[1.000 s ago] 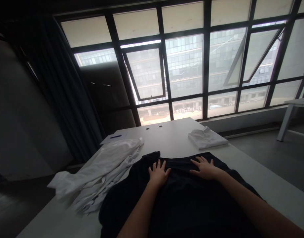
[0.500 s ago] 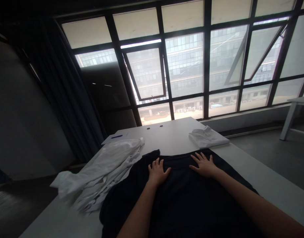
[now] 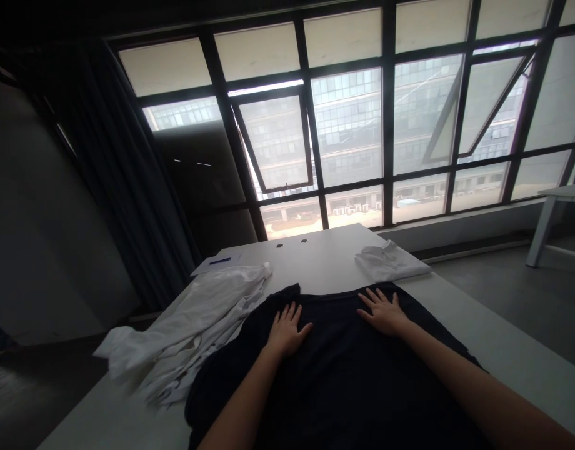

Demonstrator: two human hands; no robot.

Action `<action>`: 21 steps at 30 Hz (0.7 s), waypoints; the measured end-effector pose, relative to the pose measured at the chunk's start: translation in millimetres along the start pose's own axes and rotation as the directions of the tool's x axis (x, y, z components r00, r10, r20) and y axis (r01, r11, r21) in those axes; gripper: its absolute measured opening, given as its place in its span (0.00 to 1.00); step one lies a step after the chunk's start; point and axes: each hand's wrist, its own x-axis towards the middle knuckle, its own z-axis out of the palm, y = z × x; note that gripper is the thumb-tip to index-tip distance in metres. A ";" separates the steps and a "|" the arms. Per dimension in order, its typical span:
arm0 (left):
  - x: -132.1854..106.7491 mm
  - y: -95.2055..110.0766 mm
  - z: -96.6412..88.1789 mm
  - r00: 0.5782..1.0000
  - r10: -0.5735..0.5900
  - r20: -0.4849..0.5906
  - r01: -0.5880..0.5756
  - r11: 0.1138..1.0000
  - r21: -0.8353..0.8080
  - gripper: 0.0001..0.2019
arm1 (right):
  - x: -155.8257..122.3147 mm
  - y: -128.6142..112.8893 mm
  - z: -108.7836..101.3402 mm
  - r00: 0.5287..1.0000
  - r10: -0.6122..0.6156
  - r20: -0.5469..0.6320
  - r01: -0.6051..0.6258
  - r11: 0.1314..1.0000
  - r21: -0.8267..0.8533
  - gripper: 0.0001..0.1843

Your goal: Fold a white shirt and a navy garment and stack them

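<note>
Our left hand [image 3: 287, 331] and right hand [image 3: 384, 314] lie flat and open, fingers spread, gripping nothing, on a black garment [image 3: 334, 387] whose length runs straight away from us along the counter [image 3: 325, 269]. Just left of it sits a crumpled white garment [image 3: 189, 331]; farther off to the right lies a folded white shirt [image 3: 390, 261].

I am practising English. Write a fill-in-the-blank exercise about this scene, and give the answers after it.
The left hand lies ____ on the dark garment, with its fingers spread.
The crumpled white clothes are on the ____ side of the dark garment.
Beyond the right hand, a folded white garment lies on the ____.

Answers: flat, left, table.
</note>
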 end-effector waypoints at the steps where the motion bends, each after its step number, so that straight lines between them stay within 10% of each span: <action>1: -5.6 -9.3 -0.4 1.000 -0.017 -0.001 0.017 1.000 0.002 0.44 | -0.2 -0.4 -0.2 1.000 0.000 0.001 0.000 1.000 -0.001 0.46; 8: -40.3 -74.2 -4.6 0.996 -0.086 -0.008 0.086 0.996 0.024 0.45 | -2.2 -2.0 -0.5 1.000 0.007 0.000 -0.007 1.000 -0.016 0.45; 13: -42.4 -84.2 -1.5 0.995 -0.081 -0.050 0.083 0.996 0.032 0.42 | -4.8 -18.6 -14.8 0.998 0.063 0.020 -0.062 0.996 -0.062 0.41; 17: -41.1 -78.7 1.6 0.993 -0.097 -0.068 0.100 0.994 0.047 0.43 | -3.9 -73.7 -20.3 0.999 0.047 -0.018 -0.049 0.995 -0.087 0.38; 21: -40.2 -78.0 2.3 0.993 -0.098 -0.065 0.102 0.992 0.072 0.42 | -9.9 -167.2 0.7 0.972 -0.234 -0.006 0.234 0.972 -0.027 0.39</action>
